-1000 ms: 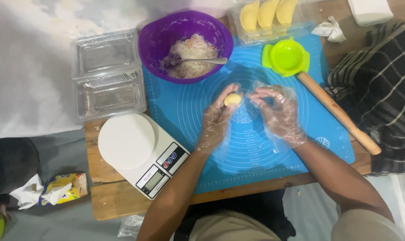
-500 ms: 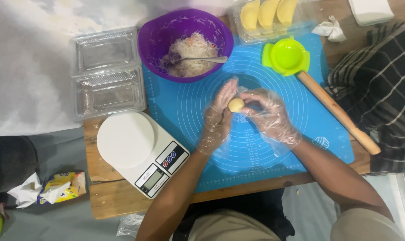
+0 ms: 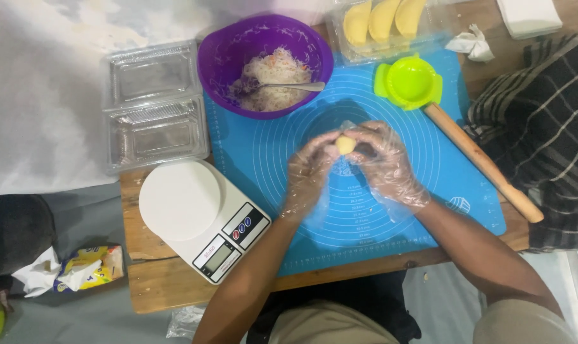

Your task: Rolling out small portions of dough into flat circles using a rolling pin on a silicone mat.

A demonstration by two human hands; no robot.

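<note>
A small pale yellow dough ball [image 3: 345, 144] sits between the fingertips of both my hands, above the blue silicone mat [image 3: 442, 172]. My left hand [image 3: 309, 173], in a clear plastic glove, cups it from the left. From the right, my gloved right hand [image 3: 385, 162] curls over it. Both hands hover over the mat's ring markings, just below the purple bowl [image 3: 219, 57] of shredded white filling with a metal spoon [image 3: 292, 86] in it.
A green dumpling press [image 3: 408, 81] and a wooden rolling pin [image 3: 483, 162] lie on the mat's right side. A clear tray of folded yellow dumplings [image 3: 381, 19] stands at the back. Empty clear plastic boxes [image 3: 154, 105] and a white kitchen scale [image 3: 199, 216] are on the left. A person's plaid sleeve [image 3: 543, 127] is at the right.
My hands have closed together around the dough ball; the right hand moved left onto it and the fingers have shifted over it.
</note>
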